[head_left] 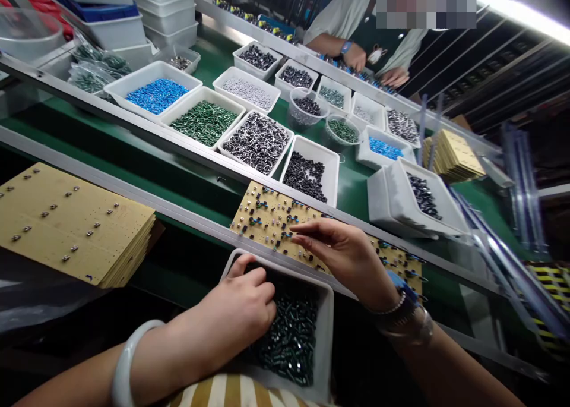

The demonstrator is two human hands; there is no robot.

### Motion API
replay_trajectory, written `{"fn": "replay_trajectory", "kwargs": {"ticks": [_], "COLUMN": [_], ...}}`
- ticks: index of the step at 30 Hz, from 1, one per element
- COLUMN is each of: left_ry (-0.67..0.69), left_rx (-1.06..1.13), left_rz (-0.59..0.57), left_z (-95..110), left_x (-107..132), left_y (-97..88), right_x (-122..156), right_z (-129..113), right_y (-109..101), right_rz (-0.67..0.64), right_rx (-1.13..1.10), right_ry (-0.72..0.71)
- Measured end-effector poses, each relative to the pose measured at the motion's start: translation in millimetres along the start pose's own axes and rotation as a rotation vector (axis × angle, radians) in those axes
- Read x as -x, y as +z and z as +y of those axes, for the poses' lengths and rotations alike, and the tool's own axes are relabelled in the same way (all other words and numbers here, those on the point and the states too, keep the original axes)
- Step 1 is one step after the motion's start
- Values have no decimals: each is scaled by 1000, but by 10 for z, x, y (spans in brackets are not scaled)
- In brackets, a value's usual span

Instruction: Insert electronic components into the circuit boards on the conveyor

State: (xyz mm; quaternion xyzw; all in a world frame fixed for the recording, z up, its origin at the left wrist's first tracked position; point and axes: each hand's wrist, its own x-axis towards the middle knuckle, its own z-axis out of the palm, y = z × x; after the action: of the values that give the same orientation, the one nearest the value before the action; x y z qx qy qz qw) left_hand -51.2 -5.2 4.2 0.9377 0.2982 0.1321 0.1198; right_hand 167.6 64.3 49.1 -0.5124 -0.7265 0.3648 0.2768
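Note:
Below me, a white bin (327, 330) holds many small dark green cylindrical capacitors (291, 335). My left hand (243, 309) is over its left side, fingers curled and closed; their tips are partly hidden, so what they hold cannot be made out. A tan circuit board (267, 217), dotted with small black, blue and silver parts, lies just beyond the bin. Above it my right hand (341, 252) is in a pinch, thumb and index tips close together near the board's parts. Anything between those tips is too small to name. The right forearm hides part of the board.
A stack of tan boards (75, 223) lies at left. Across the metal rail, white bins of blue parts (155, 95), green parts (205, 122) and black parts (305, 175) stand on the green belt (191, 187). A co-worker's hands (355, 56) work at the far rail.

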Motion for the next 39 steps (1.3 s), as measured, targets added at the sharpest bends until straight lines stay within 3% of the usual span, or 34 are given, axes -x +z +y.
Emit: {"fn": "replay_trajectory", "kwargs": {"ticks": [3,6,9,13,19,23,34,37,39], "left_ry": [3,-16,-78,-167,-311,-354,-489,-505,-515], "left_rx": [42,142,297,429,386,355,440,450,417], "left_rz": [-21,-34,91,251,450,545,534,523,518], "left_z": [-37,-70,-123,-249,-457,-580,-704,-721,-741], "left_x": [-2,-9,-9,-5,38,90,108,103,94], "left_y": [-40,-98,-142,-215,-357,-353,-348,-354,-360], "right_x": [-24,-35,-48,-84,-139,-156,-223,-115,30], "right_z": [-9,-12,3,17,-8,-39,-102,-159,-213], "right_y": [-35,-39,-21,-11,-17,-13,9,70,182], "right_rz": [-73,-76,-17,-40,-85,-101,-140,-100,-174], "right_rx": [143,212,258,352,444,506,532,518,532], "right_ry": [-138,-150,-114,-197,-242,-270,-303,-331,-371]}}
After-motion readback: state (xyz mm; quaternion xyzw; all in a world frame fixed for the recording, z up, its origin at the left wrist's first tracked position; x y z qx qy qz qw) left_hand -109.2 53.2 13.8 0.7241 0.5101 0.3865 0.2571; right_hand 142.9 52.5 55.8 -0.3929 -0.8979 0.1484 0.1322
